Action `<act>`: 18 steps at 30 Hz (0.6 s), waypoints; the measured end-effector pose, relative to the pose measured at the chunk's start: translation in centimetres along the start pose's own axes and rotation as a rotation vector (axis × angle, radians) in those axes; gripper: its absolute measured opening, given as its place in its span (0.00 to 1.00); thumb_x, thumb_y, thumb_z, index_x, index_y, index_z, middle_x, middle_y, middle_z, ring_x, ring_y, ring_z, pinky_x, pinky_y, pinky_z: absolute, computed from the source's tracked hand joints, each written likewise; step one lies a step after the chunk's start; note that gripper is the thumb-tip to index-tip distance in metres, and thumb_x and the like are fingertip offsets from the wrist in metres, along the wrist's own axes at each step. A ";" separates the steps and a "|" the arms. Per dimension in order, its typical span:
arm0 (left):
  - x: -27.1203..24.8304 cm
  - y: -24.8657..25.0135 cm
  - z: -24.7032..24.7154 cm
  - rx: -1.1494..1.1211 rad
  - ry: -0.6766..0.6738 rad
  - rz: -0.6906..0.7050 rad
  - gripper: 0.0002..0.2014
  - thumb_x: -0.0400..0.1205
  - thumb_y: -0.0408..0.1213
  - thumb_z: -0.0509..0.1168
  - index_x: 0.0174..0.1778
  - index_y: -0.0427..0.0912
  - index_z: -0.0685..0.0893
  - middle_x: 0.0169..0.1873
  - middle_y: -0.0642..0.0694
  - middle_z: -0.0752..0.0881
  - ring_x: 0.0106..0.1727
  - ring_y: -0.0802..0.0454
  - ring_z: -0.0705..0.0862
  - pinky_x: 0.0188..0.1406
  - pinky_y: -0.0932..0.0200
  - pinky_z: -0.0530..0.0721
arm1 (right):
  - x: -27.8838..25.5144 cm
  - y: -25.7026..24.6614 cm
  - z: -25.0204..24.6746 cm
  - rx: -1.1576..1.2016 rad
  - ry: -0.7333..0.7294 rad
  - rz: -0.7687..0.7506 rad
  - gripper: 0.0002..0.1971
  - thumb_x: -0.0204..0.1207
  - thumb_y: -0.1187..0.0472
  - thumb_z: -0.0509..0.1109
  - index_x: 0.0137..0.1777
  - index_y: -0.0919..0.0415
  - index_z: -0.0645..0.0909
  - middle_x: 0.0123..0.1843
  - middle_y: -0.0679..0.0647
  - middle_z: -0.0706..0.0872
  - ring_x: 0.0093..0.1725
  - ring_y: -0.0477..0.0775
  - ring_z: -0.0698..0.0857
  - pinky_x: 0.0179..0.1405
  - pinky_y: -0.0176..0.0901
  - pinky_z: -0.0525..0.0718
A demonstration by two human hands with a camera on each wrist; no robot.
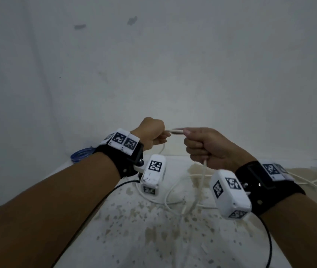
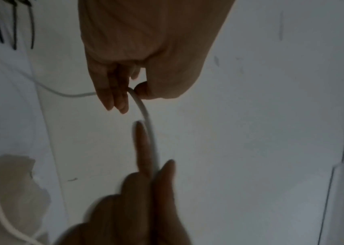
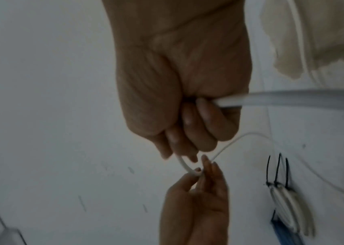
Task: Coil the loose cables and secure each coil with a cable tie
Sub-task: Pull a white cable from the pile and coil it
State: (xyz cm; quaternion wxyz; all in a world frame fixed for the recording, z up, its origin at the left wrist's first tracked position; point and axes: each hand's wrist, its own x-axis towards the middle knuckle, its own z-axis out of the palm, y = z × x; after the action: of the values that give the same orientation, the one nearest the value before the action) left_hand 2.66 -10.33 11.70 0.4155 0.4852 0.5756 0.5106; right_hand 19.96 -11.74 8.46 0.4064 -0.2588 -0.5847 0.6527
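Two hands share the white cable point(image 1: 175, 131) above the tabletop point(image 1: 153, 238): with the left hand point(image 1: 151, 135) in a pinching grip and the right hand point(image 1: 205, 147) fisted around it, feed even loops leftward without twisting.

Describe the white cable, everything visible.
The white cable is thin, round and flexible, plastic-looking. A short stretch runs taut between the left hand and right hand, both raised over the table. Left fingers pinch it; the right fist is closed around it. From the right hand it hangs down into loose, uncoiled loops on the table. No tie on it.
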 end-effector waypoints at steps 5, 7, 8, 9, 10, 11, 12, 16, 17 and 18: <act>-0.4 1.2 -2.3 -0.330 0.007 -0.196 0.09 0.86 0.22 0.50 0.43 0.32 0.73 0.40 0.32 0.79 0.45 0.41 0.84 0.66 0.47 0.82 | -0.3 1.1 -2.0 -0.526 0.211 -0.009 0.25 0.81 0.42 0.66 0.41 0.67 0.85 0.23 0.50 0.62 0.23 0.48 0.58 0.23 0.40 0.53; 0.7 1.4 -3.7 -0.483 0.075 -0.243 0.09 0.87 0.25 0.50 0.45 0.35 0.74 0.39 0.38 0.78 0.43 0.44 0.83 0.66 0.50 0.83 | -0.6 0.9 -3.5 -0.783 0.297 -0.021 0.22 0.78 0.45 0.73 0.32 0.65 0.83 0.20 0.50 0.66 0.20 0.49 0.62 0.22 0.39 0.58; 1.4 1.2 -4.4 -0.515 0.073 -0.249 0.10 0.87 0.26 0.51 0.44 0.37 0.74 0.39 0.42 0.77 0.44 0.46 0.82 0.67 0.51 0.82 | -0.7 0.7 -4.3 -0.891 0.391 -0.027 0.22 0.77 0.48 0.75 0.29 0.64 0.82 0.18 0.50 0.68 0.18 0.49 0.64 0.22 0.38 0.61; 2.3 1.0 -4.9 -0.540 0.086 -0.240 0.11 0.88 0.27 0.50 0.41 0.39 0.73 0.39 0.44 0.76 0.45 0.47 0.81 0.66 0.51 0.83 | -0.7 0.6 -5.0 -0.977 0.520 -0.045 0.22 0.78 0.50 0.75 0.27 0.63 0.81 0.18 0.50 0.70 0.19 0.49 0.68 0.23 0.38 0.63; 2.6 0.9 -5.3 -0.574 0.094 -0.219 0.13 0.89 0.28 0.50 0.40 0.38 0.73 0.39 0.44 0.76 0.43 0.48 0.81 0.58 0.53 0.87 | -0.7 0.4 -5.7 -1.038 0.672 -0.076 0.23 0.79 0.50 0.73 0.25 0.62 0.79 0.19 0.51 0.73 0.22 0.51 0.72 0.25 0.40 0.65; 2.4 1.1 -5.5 -0.616 0.135 -0.171 0.13 0.90 0.29 0.49 0.42 0.37 0.73 0.38 0.42 0.75 0.39 0.48 0.80 0.46 0.53 0.89 | -0.7 0.2 -6.0 -1.074 0.833 -0.111 0.25 0.82 0.49 0.69 0.25 0.61 0.77 0.22 0.53 0.75 0.26 0.56 0.75 0.28 0.42 0.66; 2.5 1.3 -5.6 -0.657 0.183 -0.159 0.13 0.90 0.29 0.48 0.43 0.35 0.73 0.36 0.40 0.74 0.35 0.48 0.77 0.37 0.51 0.88 | -0.6 0.0 -6.1 -1.085 0.988 -0.153 0.25 0.84 0.48 0.65 0.27 0.62 0.76 0.26 0.55 0.76 0.30 0.60 0.76 0.31 0.44 0.67; 2.1 3.5 -4.2 -0.518 0.187 -0.093 0.14 0.87 0.23 0.45 0.39 0.34 0.71 0.33 0.40 0.72 0.28 0.51 0.71 0.31 0.53 0.83 | 1.6 -2.8 -4.8 -0.794 1.437 -0.558 0.26 0.89 0.49 0.53 0.31 0.63 0.71 0.28 0.56 0.70 0.32 0.60 0.69 0.34 0.46 0.58; 1.9 4.1 -3.8 -0.463 0.176 -0.049 0.13 0.86 0.23 0.45 0.40 0.34 0.72 0.32 0.40 0.72 0.26 0.52 0.70 0.26 0.56 0.82 | 2.3 -3.7 -4.2 -0.653 1.508 -0.730 0.26 0.89 0.49 0.53 0.28 0.60 0.67 0.25 0.54 0.68 0.31 0.59 0.68 0.33 0.46 0.56; 1.7 4.5 -3.4 -0.413 0.152 -0.013 0.14 0.85 0.23 0.44 0.42 0.33 0.74 0.31 0.41 0.72 0.24 0.53 0.68 0.21 0.60 0.79 | 2.9 -4.2 -4.0 -0.539 1.541 -0.877 0.26 0.88 0.50 0.53 0.26 0.58 0.64 0.24 0.53 0.66 0.29 0.57 0.67 0.32 0.45 0.55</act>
State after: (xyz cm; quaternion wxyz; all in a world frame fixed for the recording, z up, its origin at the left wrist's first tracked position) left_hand -0.31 -9.25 16.62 0.4646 0.3461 0.4917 0.6501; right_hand 22.64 -7.13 12.22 0.8196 -0.4626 -0.3308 -0.0698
